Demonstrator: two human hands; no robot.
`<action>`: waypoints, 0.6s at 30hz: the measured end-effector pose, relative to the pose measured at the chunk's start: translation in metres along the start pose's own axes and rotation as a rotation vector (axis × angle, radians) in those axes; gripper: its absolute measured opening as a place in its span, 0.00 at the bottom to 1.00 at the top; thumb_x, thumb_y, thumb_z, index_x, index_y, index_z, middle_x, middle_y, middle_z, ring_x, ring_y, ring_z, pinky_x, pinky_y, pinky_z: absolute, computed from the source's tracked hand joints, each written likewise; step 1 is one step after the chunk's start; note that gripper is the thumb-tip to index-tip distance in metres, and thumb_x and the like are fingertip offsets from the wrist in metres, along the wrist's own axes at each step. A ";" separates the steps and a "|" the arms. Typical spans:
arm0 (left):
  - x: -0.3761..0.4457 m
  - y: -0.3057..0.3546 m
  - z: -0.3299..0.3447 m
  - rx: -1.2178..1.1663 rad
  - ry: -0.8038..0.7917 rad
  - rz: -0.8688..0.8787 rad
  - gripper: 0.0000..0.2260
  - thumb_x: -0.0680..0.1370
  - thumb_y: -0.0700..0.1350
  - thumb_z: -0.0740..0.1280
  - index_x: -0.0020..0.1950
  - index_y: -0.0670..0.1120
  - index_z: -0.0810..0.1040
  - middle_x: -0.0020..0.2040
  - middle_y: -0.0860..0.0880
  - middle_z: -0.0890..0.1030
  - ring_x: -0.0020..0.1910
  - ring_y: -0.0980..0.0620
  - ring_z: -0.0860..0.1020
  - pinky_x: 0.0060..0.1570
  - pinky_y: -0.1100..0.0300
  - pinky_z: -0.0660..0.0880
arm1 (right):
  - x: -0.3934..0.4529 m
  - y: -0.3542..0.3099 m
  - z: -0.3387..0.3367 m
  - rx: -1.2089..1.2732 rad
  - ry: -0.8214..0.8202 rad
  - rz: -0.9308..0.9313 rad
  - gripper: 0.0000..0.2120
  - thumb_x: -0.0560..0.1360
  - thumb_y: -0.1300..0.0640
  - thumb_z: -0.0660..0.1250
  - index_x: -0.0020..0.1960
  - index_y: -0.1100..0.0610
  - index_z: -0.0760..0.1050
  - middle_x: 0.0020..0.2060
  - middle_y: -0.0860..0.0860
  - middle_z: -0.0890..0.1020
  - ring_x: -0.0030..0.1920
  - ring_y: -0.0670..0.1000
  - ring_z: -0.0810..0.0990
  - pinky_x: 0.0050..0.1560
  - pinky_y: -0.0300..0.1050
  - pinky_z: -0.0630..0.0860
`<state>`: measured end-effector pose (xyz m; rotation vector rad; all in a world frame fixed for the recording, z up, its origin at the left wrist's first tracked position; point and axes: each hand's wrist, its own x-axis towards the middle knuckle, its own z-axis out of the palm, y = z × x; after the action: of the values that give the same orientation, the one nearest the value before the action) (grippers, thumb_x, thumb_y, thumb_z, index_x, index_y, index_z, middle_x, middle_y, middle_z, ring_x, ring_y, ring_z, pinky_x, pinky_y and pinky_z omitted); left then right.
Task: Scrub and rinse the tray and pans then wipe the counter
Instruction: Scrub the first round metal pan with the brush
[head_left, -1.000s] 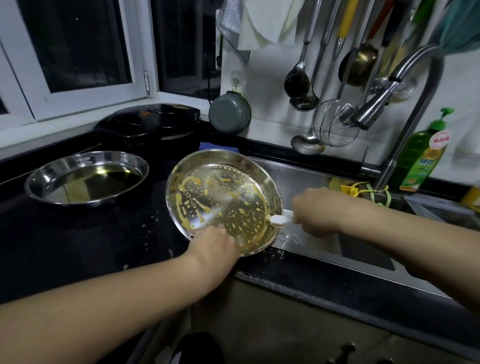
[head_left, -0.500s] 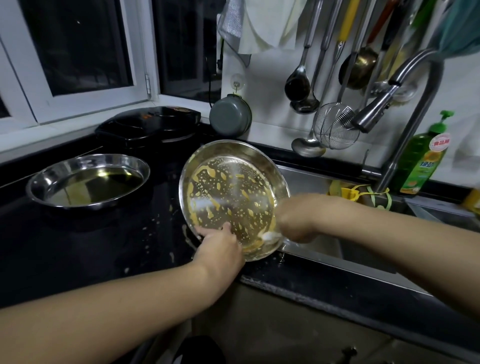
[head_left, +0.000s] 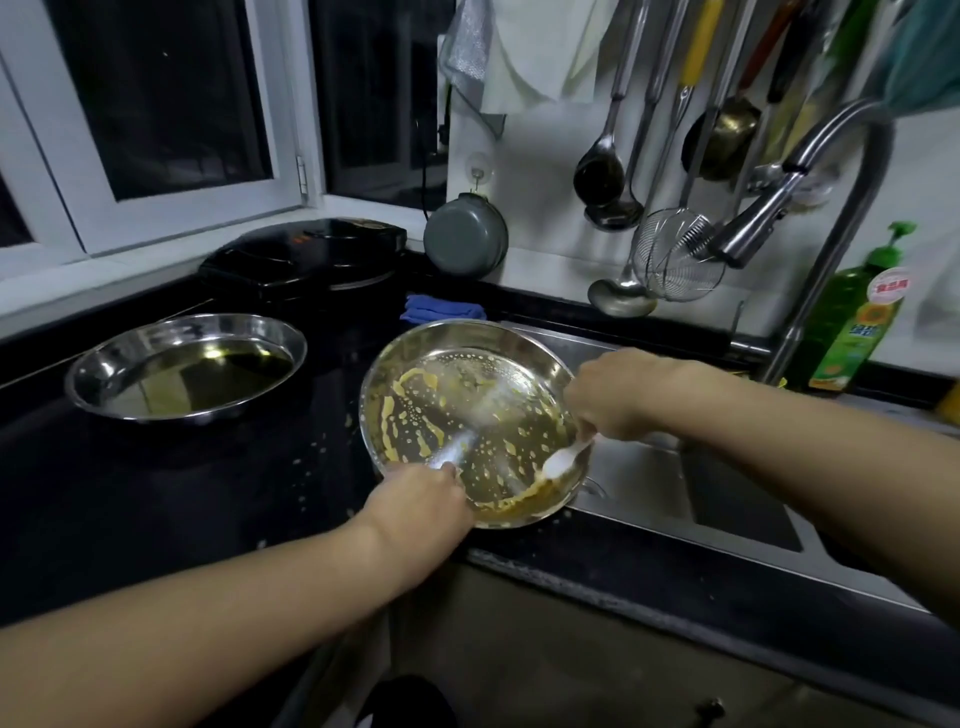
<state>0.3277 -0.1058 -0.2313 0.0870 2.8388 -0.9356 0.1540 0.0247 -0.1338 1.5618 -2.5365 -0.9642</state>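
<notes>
Left hand (head_left: 418, 501) is pinching the near rim of the dirty pan (head_left: 472, 421), tipping it over the edge where counter (head_left: 156, 493) meets sink (head_left: 649, 478). Right hand (head_left: 618, 395) is closed around a small white spoon (head_left: 563, 460), tip down in the yellow gunk at the low side. I'd say scrape toward that low edge so the goo slides into the sink, and keep the tilt steady. The 2nd pan (head_left: 187, 366) sits well left, oily, not done yet.

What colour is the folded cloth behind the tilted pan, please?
Blue; the cloth shows best in the head view.
</notes>
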 end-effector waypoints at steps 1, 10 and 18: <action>0.001 -0.003 0.004 -0.009 0.003 0.000 0.16 0.81 0.32 0.59 0.66 0.40 0.78 0.60 0.42 0.79 0.40 0.46 0.75 0.36 0.53 0.75 | 0.002 -0.003 0.002 0.067 -0.038 -0.054 0.08 0.79 0.53 0.66 0.54 0.49 0.83 0.50 0.49 0.83 0.46 0.55 0.81 0.45 0.46 0.77; -0.007 -0.049 0.050 0.021 0.249 0.042 0.20 0.80 0.38 0.51 0.63 0.44 0.79 0.58 0.46 0.83 0.56 0.44 0.82 0.52 0.51 0.77 | 0.021 -0.039 0.029 0.445 0.018 -0.337 0.11 0.80 0.57 0.68 0.60 0.49 0.83 0.35 0.30 0.79 0.33 0.40 0.71 0.44 0.36 0.67; -0.028 -0.068 0.089 -0.215 0.354 -0.203 0.37 0.57 0.35 0.81 0.66 0.35 0.80 0.61 0.37 0.83 0.53 0.47 0.86 0.43 0.60 0.82 | 0.060 -0.080 0.009 0.376 0.149 -0.407 0.14 0.83 0.53 0.59 0.65 0.50 0.79 0.39 0.48 0.78 0.43 0.54 0.77 0.44 0.47 0.73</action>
<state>0.3593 -0.2138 -0.2576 -0.0691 3.3096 -0.6992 0.1857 -0.0444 -0.1997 2.2163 -2.4461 -0.3646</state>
